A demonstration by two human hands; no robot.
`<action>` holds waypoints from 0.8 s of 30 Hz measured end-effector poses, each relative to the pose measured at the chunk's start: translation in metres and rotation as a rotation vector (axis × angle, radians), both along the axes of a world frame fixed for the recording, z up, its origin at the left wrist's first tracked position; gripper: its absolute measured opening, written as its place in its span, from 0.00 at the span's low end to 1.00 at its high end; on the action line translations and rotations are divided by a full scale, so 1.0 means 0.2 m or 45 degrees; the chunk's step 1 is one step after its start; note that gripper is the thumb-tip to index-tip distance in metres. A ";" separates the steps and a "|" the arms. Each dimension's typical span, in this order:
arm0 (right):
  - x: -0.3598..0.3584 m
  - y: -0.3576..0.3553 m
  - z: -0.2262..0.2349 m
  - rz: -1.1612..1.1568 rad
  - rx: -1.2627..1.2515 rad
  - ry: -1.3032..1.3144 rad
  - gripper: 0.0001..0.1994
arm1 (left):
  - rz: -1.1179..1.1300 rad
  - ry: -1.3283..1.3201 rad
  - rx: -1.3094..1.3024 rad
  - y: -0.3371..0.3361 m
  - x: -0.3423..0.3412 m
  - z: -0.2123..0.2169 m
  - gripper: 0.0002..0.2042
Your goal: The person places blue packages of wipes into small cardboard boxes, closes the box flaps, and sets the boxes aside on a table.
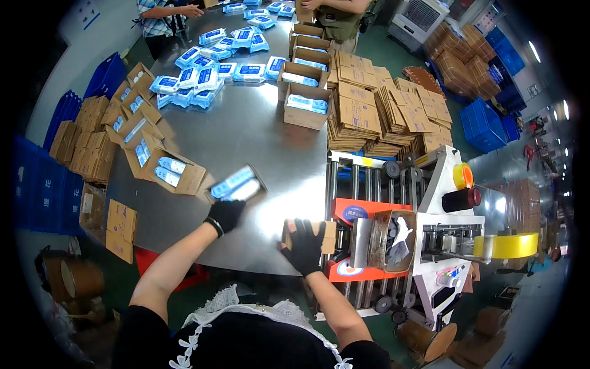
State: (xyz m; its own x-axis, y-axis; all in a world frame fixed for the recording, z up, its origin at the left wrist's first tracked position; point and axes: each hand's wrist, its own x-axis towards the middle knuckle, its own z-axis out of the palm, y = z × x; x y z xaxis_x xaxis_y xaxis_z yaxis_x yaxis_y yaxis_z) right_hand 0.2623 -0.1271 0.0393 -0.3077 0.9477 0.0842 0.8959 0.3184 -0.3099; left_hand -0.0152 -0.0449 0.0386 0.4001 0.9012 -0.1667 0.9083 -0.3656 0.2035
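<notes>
My left hand (226,216), in a black fingerless-looking glove, is at the near edge of an open carton (261,195). Its fingers seem to grip the cardboard, though motion blurs them. Blue-and-white wipes packs (236,184) stand inside that tilted carton. A smaller-looking closed carton (329,237) sits at the table's right edge, beside the carton sealing machine. Over its top lies my right hand (304,247), gloved in black, with the fingers spread flat. A row of filled open cartons (184,175) runs along the table's left side.
The steel table (246,129) carries a heap of wipes packs (200,77) at the far left and more open cartons (307,107) at right. Flattened cartons (359,111) are stacked beyond the sealing machine (439,246). Two people stand at the far end; one hand (192,11) shows.
</notes>
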 end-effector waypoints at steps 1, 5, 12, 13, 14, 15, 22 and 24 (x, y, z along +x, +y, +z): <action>0.05 -0.01 0.00 -0.026 -0.006 -0.008 0.34 | -0.071 -0.039 0.012 -0.07 0.04 0.07 0.08; 0.27 -0.06 -0.05 -0.071 0.056 -0.016 0.35 | -0.307 -0.051 -0.186 -0.27 0.10 0.11 0.08; 0.19 -0.11 -0.06 -0.256 0.137 0.391 0.31 | -0.127 -0.263 0.353 -0.39 0.01 0.19 0.16; 0.09 -0.08 -0.01 -0.106 0.048 0.476 0.30 | 0.051 -0.263 0.347 -0.41 -0.01 0.25 0.18; -0.01 -0.03 0.04 0.044 -0.041 0.560 0.30 | 0.229 -0.263 0.342 -0.42 -0.03 0.27 0.21; -0.12 0.04 0.13 0.160 -0.230 0.533 0.29 | 0.165 -0.275 0.148 -0.39 -0.07 0.23 0.24; -0.35 0.48 -0.01 0.792 -0.752 0.370 0.25 | -0.387 -0.412 0.100 -0.21 -0.17 0.11 0.22; -0.40 0.54 -0.05 0.827 -0.900 0.206 0.25 | -0.452 -0.453 0.057 -0.19 -0.22 0.03 0.18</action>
State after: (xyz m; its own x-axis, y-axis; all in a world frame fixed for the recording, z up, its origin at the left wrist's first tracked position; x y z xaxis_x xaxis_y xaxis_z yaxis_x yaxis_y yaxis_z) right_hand 0.1832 -0.0192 0.0284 -0.8234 0.4454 -0.3516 0.5410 0.4291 -0.7233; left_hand -0.0593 -0.0820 0.0449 0.7083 0.7024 0.0711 0.6037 -0.6548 0.4548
